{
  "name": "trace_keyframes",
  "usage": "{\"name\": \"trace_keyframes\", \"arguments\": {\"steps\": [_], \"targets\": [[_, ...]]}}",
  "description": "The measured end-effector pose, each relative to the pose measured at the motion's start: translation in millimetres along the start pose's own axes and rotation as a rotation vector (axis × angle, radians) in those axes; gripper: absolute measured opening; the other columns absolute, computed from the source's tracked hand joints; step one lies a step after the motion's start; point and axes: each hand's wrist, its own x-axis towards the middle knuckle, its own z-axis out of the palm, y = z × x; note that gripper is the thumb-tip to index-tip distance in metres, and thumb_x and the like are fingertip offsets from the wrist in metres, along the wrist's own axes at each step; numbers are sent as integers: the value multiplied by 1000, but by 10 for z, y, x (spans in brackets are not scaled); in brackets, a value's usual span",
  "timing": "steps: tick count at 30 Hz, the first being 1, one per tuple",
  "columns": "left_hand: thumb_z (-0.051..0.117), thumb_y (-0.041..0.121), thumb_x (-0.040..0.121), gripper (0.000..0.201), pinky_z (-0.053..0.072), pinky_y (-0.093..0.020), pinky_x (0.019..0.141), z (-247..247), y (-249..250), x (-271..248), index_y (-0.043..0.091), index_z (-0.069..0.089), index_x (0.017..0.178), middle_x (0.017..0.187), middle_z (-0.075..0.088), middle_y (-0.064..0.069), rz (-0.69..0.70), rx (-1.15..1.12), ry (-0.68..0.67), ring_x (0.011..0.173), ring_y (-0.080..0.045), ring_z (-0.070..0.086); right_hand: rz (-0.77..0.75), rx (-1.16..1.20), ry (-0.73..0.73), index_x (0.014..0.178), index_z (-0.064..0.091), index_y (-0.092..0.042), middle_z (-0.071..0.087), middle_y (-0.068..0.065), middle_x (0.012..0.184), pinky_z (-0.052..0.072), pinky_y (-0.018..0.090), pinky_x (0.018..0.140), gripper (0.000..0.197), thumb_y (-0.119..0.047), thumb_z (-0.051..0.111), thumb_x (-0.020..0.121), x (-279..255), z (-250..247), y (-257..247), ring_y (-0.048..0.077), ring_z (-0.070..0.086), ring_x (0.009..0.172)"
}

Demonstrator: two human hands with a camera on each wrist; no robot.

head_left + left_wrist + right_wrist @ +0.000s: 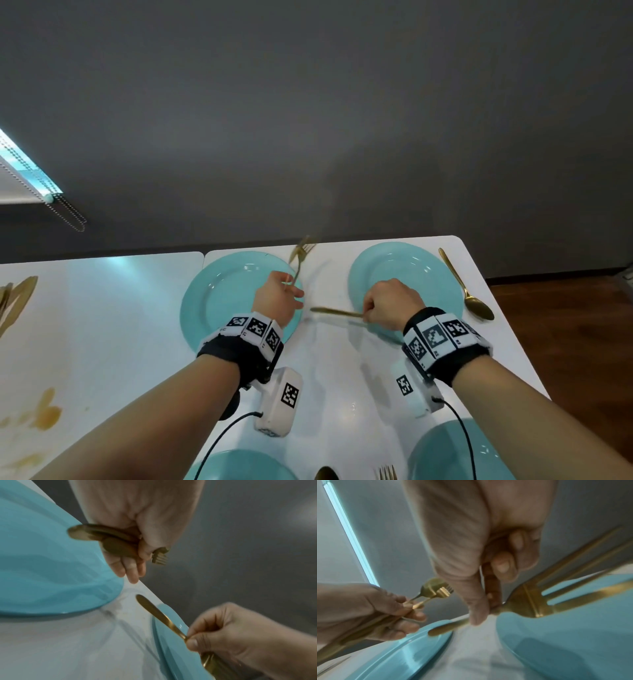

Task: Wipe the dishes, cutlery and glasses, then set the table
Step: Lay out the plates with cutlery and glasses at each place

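My left hand [291, 296] grips a gold fork [301, 253] together with a gold spoon [431, 584], tines pointing up and away, over the right rim of the far left teal plate [219, 301]. My right hand [371, 311] pinches a gold knife [337, 311] whose blade points left over the gap between the two far plates. The same hand also holds a second gold fork [532, 601], which the head view hides. That hand hovers over the left part of the far right teal plate [404, 270]. A gold spoon [469, 291] lies on the table right of that plate.
Two more teal plates [239, 466] [455, 452] sit at the near edge, with a spoon [325, 474] and a fork [387, 472] between them. More gold cutlery [13, 301] lies far left on the white table [120, 325]. The table's right edge [507, 325] drops to wooden floor.
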Motion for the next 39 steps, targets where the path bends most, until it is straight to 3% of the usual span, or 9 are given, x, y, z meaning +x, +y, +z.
{"name": "trace_keyframes", "arguments": {"steps": [3, 6, 10, 12, 14, 19, 30, 35, 39], "targets": [[33, -3, 97, 28, 52, -33, 79, -100, 27, 17, -2, 41, 123, 113, 62, -20, -42, -25, 16, 96, -36, 64, 178, 117, 45, 94, 74, -17, 68, 3, 101, 49, 27, 75, 17, -20, 62, 82, 136, 147, -43, 24, 61, 95], [32, -1, 99, 25, 52, -29, 66, -121, 14, 11, 0, 42, 121, 112, 61, -20, -80, -92, -3, 83, -31, 62, 316, 267, 60, 101, 71, -12, 67, 8, 105, 49, 26, 75, 23, -23, 64, 81, 316, 325, -168, 26, 62, 93], [30, 5, 100, 15, 47, -12, 39, -127, -49, 31, 8, 45, 104, 80, 61, -3, -123, -172, 12, 57, -16, 58, 429, 396, 72, 104, 67, -7, 66, 11, 109, 45, 26, 70, 24, -17, 58, 85, 488, 439, -337, 28, 63, 95], [30, 5, 101, 15, 45, -12, 38, -143, -66, 29, 8, 44, 103, 77, 59, -3, -130, -183, 6, 55, -16, 56, 472, 431, 74, 104, 64, -4, 65, 12, 110, 46, 27, 71, 22, -16, 59, 86, 543, 456, -395, 29, 63, 100], [30, 3, 100, 14, 48, -17, 45, -165, -77, 25, 8, 43, 105, 84, 61, -6, -128, -182, -12, 57, -16, 56, 499, 462, 81, 102, 64, -4, 65, 12, 110, 47, 28, 71, 20, -15, 59, 87, 582, 465, -436, 29, 64, 99], [33, 0, 99, 13, 47, -21, 55, -224, -127, 23, 7, 41, 107, 99, 58, -14, -83, -133, -12, 59, -16, 56, 529, 487, 119, 99, 64, -4, 67, 13, 107, 48, 29, 70, 16, -13, 60, 87, 639, 488, -491, 29, 65, 96], [41, 4, 97, 13, 53, -27, 59, -309, -246, 49, 11, 49, 104, 82, 62, -4, -92, -182, 42, 61, -17, 59, 430, 250, 220, 107, 63, -5, 65, 13, 111, 47, 31, 75, 25, -7, 42, 94, 700, 418, -545, 28, 62, 101], [46, 9, 96, 12, 56, -29, 63, -326, -278, 41, 14, 54, 103, 84, 62, -5, -100, -210, 29, 58, -18, 60, 391, 181, 234, 109, 62, -6, 64, 12, 112, 49, 34, 82, 28, -6, 38, 94, 681, 407, -568, 28, 62, 103], [48, 11, 97, 11, 51, -24, 54, -351, -274, 26, 13, 56, 104, 77, 61, -3, -90, -208, 28, 55, -16, 55, 372, 149, 242, 107, 62, -5, 65, 12, 110, 49, 33, 79, 28, -5, 38, 94, 664, 394, -568, 27, 63, 100]]}}
